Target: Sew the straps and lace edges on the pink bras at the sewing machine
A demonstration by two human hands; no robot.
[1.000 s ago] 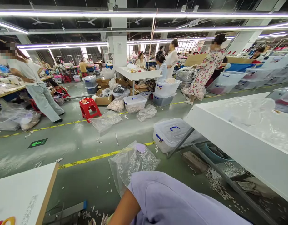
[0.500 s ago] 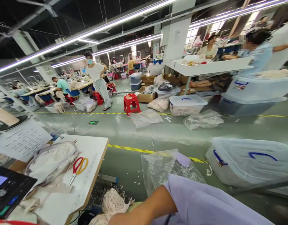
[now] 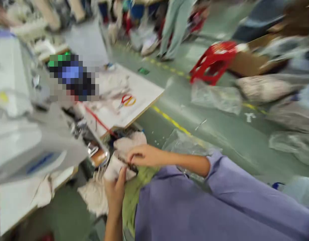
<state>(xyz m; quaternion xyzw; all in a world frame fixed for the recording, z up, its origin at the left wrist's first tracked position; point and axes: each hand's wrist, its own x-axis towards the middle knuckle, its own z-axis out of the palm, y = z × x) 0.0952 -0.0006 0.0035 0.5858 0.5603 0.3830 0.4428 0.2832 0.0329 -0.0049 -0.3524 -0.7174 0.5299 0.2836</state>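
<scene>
The picture is smeared by motion. My right hand (image 3: 141,155) reaches in from the right out of a purple sleeve, its fingers pinched on a pale lace fabric piece (image 3: 124,147) over my lap. My left hand (image 3: 116,191) comes up from below and grips the same fabric at its lower edge. More of the pale fabric hangs down to the left of my green-clad knee. A grey sewing machine (image 3: 31,144) stands just left of my hands.
Red-and-yellow scissors (image 3: 127,99) lie on the white worktable (image 3: 146,92). On the green floor are a red stool (image 3: 212,60), clear plastic bags (image 3: 214,97) and a yellow line (image 3: 172,122). A person's legs (image 3: 176,26) stand at the back.
The view has swung down and to the left, from the floor and bins to my lap. Both hands have come into view, holding the lace fabric beside the sewing machine.
</scene>
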